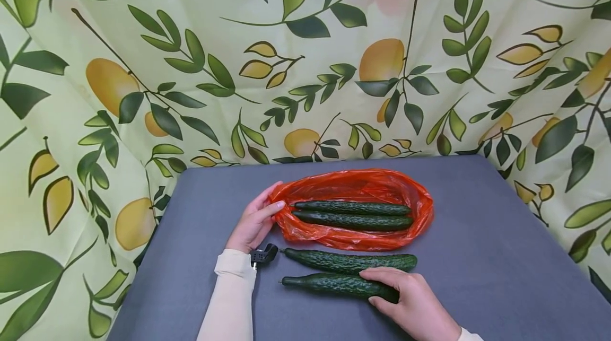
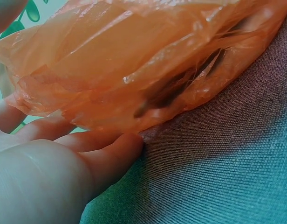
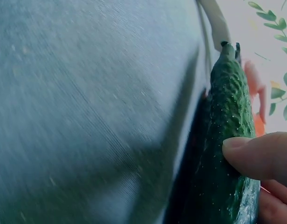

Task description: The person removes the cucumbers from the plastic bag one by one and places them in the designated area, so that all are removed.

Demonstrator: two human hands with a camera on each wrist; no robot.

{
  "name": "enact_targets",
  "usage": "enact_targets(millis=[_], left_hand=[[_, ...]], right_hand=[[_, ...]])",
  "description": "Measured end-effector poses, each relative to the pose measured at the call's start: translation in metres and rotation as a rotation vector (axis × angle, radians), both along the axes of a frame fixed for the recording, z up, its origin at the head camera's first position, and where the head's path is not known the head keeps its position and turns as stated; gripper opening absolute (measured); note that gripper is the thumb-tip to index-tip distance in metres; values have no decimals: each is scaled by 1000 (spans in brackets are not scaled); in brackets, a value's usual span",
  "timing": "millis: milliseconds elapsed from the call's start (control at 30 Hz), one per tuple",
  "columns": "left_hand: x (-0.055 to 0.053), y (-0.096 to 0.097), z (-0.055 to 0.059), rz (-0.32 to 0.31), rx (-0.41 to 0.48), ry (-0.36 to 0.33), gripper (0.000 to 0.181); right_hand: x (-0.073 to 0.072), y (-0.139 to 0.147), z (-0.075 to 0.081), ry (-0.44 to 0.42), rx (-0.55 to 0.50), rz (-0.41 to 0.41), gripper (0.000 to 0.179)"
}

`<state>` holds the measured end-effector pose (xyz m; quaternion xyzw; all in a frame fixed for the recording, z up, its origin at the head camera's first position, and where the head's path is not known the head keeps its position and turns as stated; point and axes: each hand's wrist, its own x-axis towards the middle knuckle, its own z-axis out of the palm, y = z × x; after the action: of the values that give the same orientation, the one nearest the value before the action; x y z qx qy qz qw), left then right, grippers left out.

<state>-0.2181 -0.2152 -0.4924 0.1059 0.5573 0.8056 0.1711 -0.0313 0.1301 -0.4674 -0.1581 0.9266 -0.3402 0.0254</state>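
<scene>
A red plastic bag (image 1: pixel 363 183) lies on its side lengthwise, its mouth spread wide. My left hand (image 1: pixel 255 221) pinches the bag's left end, thumb over the rim and fingers outside against the film (image 2: pixel 111 56). Inside, two dark green cucumbers lie side by side, a back cucumber (image 1: pixel 353 207) and a front cucumber (image 1: pixel 353 220). In front of the bag is a third cucumber (image 1: pixel 348 261). Nearest to me, my right hand (image 1: pixel 410 298) grips a fourth cucumber (image 1: pixel 329 283) near its right end, thumb (image 3: pixel 248 151) on its near side. Whether it touches the table cannot be told.
Everything lies on a grey cloth-covered table (image 1: pixel 210 203). A leaf-and-fruit patterned curtain (image 1: pixel 305 81) hangs behind the table and along both sides. A small black device (image 1: pixel 265 254) is strapped at my left wrist, close to the cucumbers' left tips.
</scene>
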Motion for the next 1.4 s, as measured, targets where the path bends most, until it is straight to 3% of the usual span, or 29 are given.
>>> enact_targets(millis=[267,867,1167,1400], left_hand=[[-1,1,-1,-8,4,9,72],[0,1,0,-1,13,1,68],[-1,2,0,-5,11,-2,74],[-1,3,-3,-3,9,3,72]], right_hand=[[0,-3,-11,-95,10,37,42],[-5,-5,-9,-116,50,58,44],[-14,0,3,-13,-29,125,35],[-37,9,27,61,-86,119,30]])
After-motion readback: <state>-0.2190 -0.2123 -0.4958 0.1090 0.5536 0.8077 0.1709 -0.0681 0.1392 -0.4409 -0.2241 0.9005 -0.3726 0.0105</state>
